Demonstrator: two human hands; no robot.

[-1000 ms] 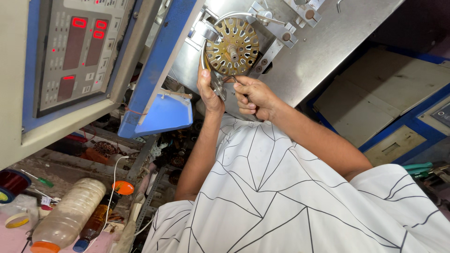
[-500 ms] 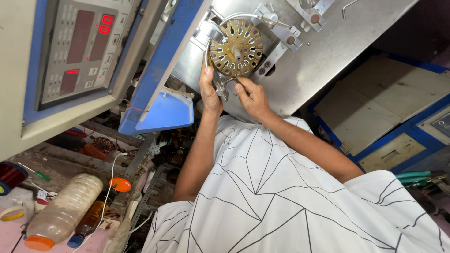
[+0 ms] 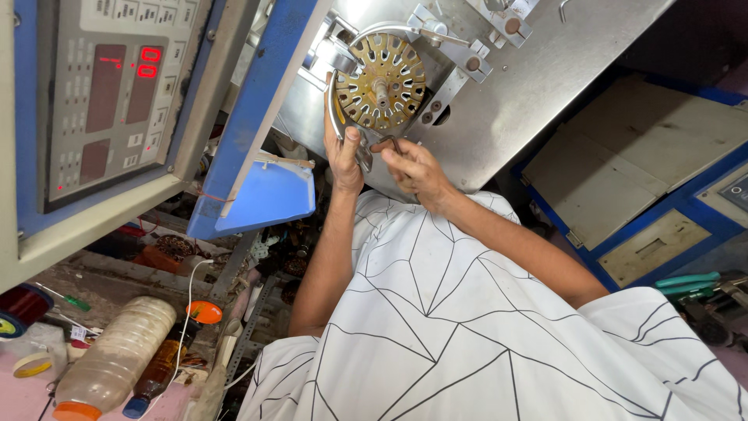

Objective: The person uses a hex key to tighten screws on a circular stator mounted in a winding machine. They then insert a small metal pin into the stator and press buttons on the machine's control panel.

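We see the slotted brass stator disc (image 3: pixel 381 83) mounted on the steel machine plate (image 3: pixel 530 86). Since 0.5 s ago both hands dropped slightly below it: left hand (image 3: pixel 344 160) grips the curved metal arm (image 3: pixel 335 109), right hand (image 3: pixel 409 165) pinches a thin wire.

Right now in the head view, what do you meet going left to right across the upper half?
Control panel → blue tray → left hand → slotted disc → right hand → steel plate → blue cabinet.
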